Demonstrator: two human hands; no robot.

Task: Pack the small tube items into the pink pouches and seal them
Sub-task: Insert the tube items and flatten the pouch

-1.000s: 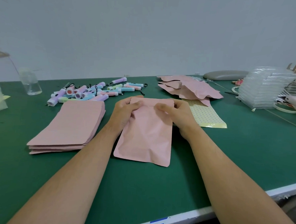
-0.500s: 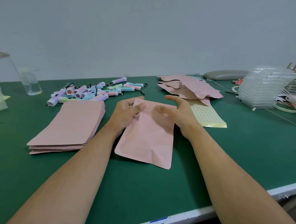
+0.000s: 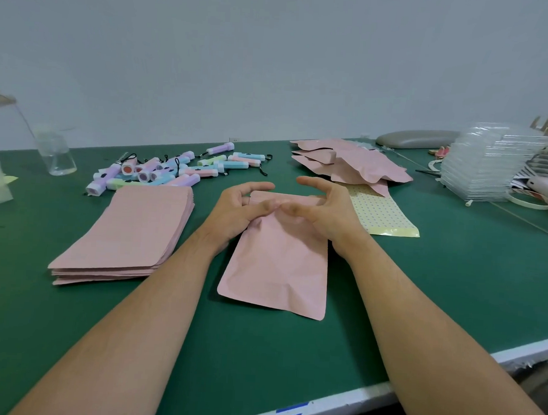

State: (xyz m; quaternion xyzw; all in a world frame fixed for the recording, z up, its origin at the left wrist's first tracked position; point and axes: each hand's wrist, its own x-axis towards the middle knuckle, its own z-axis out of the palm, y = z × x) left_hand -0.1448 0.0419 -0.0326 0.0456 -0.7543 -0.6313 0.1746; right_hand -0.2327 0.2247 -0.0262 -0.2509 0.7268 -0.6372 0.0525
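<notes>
Head view: pink pouch [image 3: 279, 264] lies flat on the green desk [image 3: 453, 280], centre, long axis pointing away from the person, its top edge at the far end, between both hands. Bottom end looks creased. Cannot tell what is inside.

Left hand [image 3: 237, 215] holds the top left corner: thumb on the front face, lower fingers [image 3: 244, 199] curled at the edge, index stretched out above the top edge. Right hand [image 3: 323, 213] holds the top right corner: thumb pressed on the front, middle fingers curled over the corner, index raised clear of the pouch. The two thumbs nearly meet at the middle of the top strip. Both forearms are bare and reach in from the near edge.

Pouch stack [image 3: 128, 237], flat and pink, sits just left of the left forearm. Tubes [image 3: 173, 173], pastel purple, blue, pink and green with black loops, lie in a loose heap behind the stack. Pouch pile [image 3: 354, 167], puffed, sits far right of centre, behind the right hand. Yellow dotted sheet [image 3: 383, 216] lies partly under that pile, just beside the right hand.

Clear beaker [image 3: 55, 154] stands far left. Clear trays [image 3: 487, 167] are stacked far right, with a grey pad [image 3: 419, 138] behind them. Blue tape [image 3: 290, 413] sits on the desk's near white edge.
</notes>
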